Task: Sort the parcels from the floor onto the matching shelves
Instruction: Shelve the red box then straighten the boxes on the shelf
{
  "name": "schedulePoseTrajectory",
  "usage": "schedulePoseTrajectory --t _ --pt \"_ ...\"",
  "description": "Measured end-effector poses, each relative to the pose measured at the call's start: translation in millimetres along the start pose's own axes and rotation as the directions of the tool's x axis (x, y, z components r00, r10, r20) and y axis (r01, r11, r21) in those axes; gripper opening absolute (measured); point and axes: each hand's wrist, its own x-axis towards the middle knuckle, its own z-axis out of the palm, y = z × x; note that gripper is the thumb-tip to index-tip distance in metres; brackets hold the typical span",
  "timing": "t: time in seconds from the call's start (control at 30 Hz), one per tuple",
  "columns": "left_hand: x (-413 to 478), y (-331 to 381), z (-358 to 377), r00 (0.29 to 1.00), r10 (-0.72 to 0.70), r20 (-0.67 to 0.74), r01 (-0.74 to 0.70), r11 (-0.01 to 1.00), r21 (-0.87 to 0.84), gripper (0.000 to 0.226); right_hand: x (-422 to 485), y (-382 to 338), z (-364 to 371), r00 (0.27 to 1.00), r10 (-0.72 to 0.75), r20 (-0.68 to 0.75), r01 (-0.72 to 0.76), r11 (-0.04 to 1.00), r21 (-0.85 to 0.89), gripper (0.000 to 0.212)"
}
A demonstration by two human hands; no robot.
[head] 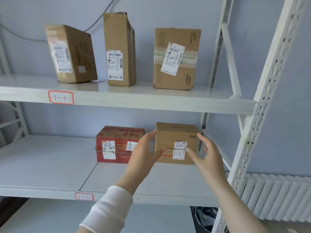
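Observation:
A brown cardboard parcel with a label marked 1-2 stands on the middle shelf, whose front tag reads 1-2. My left hand touches the parcel's left side with straight fingers, thumb at its front. My right hand is spread beside the parcel's right side, thumb at the label; whether the fingers touch it I cannot tell. A red parcel sits just left of it.
The upper shelf, tagged 1-1, carries three upright brown boxes. A white perforated post bounds the shelves on the right. A white radiator lines the wall beyond. A dark bin sits below.

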Motion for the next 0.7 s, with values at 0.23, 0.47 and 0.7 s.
schedulePoseTrajectory --t 0.23,0.47,0.7 --pt "52 60 -44 0.977 0.181 -0.111 -0.171 0.981 0.096 0.055 51 -59 -43 0.978 -0.184 -0.095 0.185 0.983 -0.005 0.055" --pt "122 76 -53 0.987 0.139 -0.077 -0.127 0.982 0.139 0.064 119 -79 -51 0.975 -0.212 -0.072 0.21 0.977 -0.036 0.066" --pt "235 60 -61 0.999 -0.05 0.006 0.049 0.992 0.116 0.087 228 -77 -45 0.99 -0.138 -0.035 0.134 0.987 -0.092 0.082"
